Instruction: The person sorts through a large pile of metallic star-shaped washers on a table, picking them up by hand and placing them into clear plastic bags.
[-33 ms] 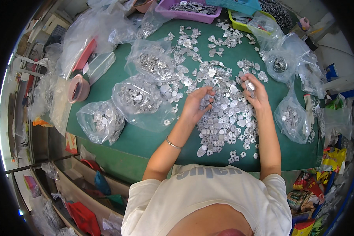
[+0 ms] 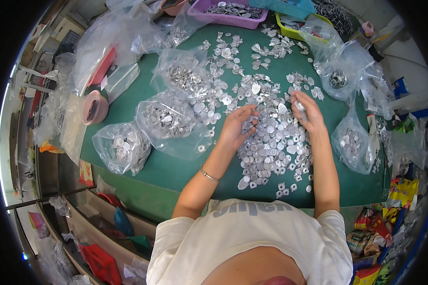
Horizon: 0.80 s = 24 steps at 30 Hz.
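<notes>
A broad pile of small silver metal pieces [image 2: 271,154], some round and some shield-shaped, lies on the green tabletop [image 2: 204,38]. My left hand [image 2: 240,126] rests at the pile's left side, its fingers curved and apart from the thumb, with pieces below and between them. At the pile's upper right, my right hand [image 2: 310,113] is curled around some silver metal pieces [image 2: 299,106], which show between thumb and fingers. How many it holds is hidden.
Clear plastic bags of metal pieces stand to the left [image 2: 123,145] and right [image 2: 352,145]. A purple basket [image 2: 228,20] and a yellow-green basket [image 2: 292,33] sit at the far edge. A pink cup [image 2: 96,108] stands far left. An open drawer [image 2: 104,228] lies below the table's left front.
The fingers of my right hand have shifted slightly, and more of the silver pieces in it shows. My left hand stays almost in place.
</notes>
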Tool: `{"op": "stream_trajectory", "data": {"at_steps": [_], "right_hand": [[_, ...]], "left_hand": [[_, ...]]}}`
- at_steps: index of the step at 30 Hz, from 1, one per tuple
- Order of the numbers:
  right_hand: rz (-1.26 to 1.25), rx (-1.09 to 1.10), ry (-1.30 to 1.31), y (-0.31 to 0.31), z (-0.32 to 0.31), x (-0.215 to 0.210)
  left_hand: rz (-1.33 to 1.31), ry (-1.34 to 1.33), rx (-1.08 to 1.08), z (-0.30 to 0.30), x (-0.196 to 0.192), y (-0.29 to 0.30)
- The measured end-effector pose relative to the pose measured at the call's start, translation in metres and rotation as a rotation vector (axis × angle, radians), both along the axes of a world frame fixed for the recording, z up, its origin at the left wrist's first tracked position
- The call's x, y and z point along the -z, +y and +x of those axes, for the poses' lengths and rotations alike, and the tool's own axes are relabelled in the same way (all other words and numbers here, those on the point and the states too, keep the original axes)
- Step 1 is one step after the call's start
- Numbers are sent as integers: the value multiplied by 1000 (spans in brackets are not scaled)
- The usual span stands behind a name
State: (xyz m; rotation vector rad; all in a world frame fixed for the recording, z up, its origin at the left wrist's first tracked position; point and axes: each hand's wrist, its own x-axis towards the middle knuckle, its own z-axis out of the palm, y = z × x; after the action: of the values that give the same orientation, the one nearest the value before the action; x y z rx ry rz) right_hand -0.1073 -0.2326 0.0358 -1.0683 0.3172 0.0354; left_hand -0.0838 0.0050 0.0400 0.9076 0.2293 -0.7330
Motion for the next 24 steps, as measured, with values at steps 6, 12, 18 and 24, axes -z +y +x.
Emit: {"op": "stream_trajectory", "data": {"at_steps": [6, 12, 18, 24], "right_hand": [[-1387, -27, -113, 30, -6, 4], [-908, 5, -2, 17, -8, 3], [-1527, -99, -24, 31, -10, -6], [-1479, -160, 17, 23, -13, -5]], "left_hand": [[188, -199, -44, -4, 11, 2], [840, -1081, -97, -1, 23, 5], [1202, -1180, 6, 6, 15, -6], [1250, -1180, 36, 4, 12, -8]]}}
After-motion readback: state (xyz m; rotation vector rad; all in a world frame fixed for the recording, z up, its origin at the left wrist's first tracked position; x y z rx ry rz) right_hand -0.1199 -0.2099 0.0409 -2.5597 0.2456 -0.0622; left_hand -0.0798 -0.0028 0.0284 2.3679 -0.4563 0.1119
